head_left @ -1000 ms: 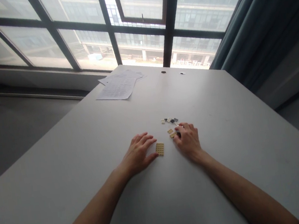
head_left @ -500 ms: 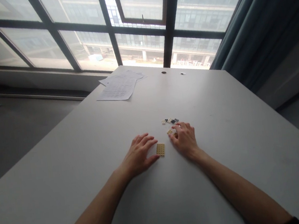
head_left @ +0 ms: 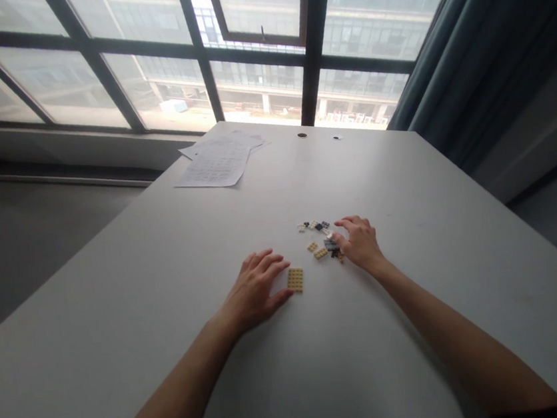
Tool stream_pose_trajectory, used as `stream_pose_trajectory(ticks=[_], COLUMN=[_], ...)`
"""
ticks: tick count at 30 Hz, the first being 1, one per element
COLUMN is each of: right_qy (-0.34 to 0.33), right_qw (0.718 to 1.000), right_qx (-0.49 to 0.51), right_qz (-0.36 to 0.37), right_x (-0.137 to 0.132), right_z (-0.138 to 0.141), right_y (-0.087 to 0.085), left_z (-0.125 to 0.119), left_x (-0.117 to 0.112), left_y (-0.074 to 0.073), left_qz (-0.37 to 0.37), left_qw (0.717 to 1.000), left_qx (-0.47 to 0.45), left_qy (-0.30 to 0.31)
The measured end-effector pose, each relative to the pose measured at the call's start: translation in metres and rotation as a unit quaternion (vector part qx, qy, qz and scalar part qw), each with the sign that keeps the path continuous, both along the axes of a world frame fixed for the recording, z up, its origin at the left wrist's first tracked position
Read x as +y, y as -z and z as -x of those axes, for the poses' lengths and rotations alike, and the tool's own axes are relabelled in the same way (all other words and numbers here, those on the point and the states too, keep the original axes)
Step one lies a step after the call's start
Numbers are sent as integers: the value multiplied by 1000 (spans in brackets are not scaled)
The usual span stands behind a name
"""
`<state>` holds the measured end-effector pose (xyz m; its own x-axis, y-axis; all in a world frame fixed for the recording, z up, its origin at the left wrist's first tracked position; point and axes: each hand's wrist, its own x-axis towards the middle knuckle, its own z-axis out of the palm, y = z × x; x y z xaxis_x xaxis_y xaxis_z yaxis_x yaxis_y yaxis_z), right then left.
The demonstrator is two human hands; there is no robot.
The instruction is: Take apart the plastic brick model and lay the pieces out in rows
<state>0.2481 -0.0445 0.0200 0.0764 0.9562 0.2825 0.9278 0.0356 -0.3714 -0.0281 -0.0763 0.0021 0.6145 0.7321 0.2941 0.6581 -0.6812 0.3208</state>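
Note:
A tan studded building plate (head_left: 295,280) lies flat on the white table. Around its left side rests my left hand (head_left: 260,287), open, with thumb and fingertips at the plate's edge. My right hand (head_left: 360,243) is farther right, thumb and fingers apart, beside a scatter of small building bricks. Among them are tan bricks (head_left: 320,253), a dark grey piece (head_left: 331,245) near the right thumb, and black bits (head_left: 334,254). Behind these lies a row of white and dark pieces (head_left: 319,226). A small white piece at the right thumb is too small to make out clearly.
Printed sheets of paper (head_left: 216,164) lie at the table's far left corner. Two round holes are set in the table (head_left: 277,199) near its far edge. Large windows (head_left: 259,84) stand behind it, and a blue curtain (head_left: 436,50) hangs at the right.
My right hand has shifted right and slightly away, uncovering the tan, grey and black pieces. My left hand stays at the tan plate. The whole view has shifted slightly.

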Motion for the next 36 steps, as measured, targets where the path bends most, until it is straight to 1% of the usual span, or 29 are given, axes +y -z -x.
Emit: stream_pose_trajectory(ticks=[8,12,17,21,25,30,33,36], right_qy=[-28,-29,-41,-76,-103,-79,-89,-107], right_qw=[998,997,997,996,994,997,996,994], right_qx=[-20,-38,-35,-28,-13,17,13,6], right_qz=[53,57,47,42,44,17,24,29], right_x=[28,39,38,31,24,23,23,21], right_z=[28,38,41,42,38,17,6,4], right_y=[0,3,7,7,6,5,8,11], left_z=[0,0,0,0,0,0,0,1], left_x=[0,0,-1,-1,-1,0,1,1], left_y=[0,0,-1,-1,-1,-1,-1,0], left_qz=[-3,-4,-3,-2,-1,-1,-3,-5], left_qw=[1000,1000,1000,1000,1000,1000,1000,1000], left_qx=[-1,-3,7,8,7,3,1,0], left_qy=[2,3,5,5,3,8,8,6])
